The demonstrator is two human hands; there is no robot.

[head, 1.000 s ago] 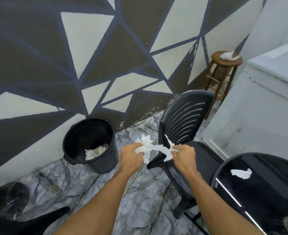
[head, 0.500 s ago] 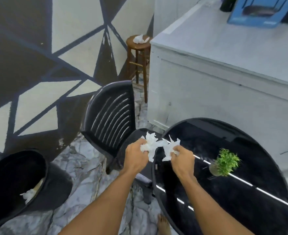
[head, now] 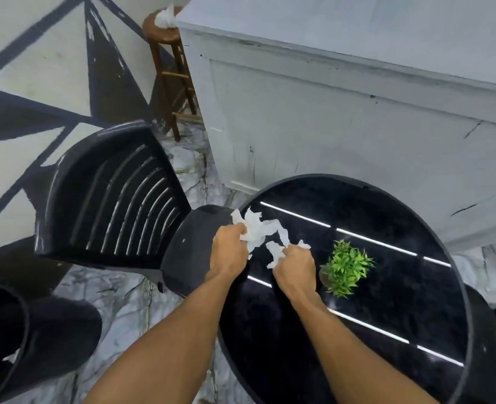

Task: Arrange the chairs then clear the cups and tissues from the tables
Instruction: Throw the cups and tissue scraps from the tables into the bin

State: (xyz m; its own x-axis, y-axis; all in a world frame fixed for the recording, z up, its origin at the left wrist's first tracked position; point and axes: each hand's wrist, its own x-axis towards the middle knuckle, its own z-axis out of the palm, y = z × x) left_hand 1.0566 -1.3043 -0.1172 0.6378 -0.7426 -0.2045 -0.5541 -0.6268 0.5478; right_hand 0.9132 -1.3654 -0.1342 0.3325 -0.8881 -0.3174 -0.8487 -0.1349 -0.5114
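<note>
Crumpled white tissue (head: 255,230) is stretched between both hands above the left edge of the round black table (head: 401,330). My left hand (head: 230,247) grips the bigger wad. My right hand (head: 294,265) pinches the smaller torn end. A black plastic chair (head: 109,196) stands left of the table, its seat tucked against the table's rim. Another crumpled tissue (head: 165,17) lies on a wooden stool (head: 172,68) at the back.
A small green plant (head: 345,266) stands on the table just right of my right hand. A black bin (head: 10,342) sits on the marble floor at lower left. A white counter (head: 343,106) rises behind the table. The painted wall runs along the left.
The view has swung right from the bin to the table. Both hands, still holding the tissue, now hang over the table's left edge, and the bin has slid to the lower left corner.
</note>
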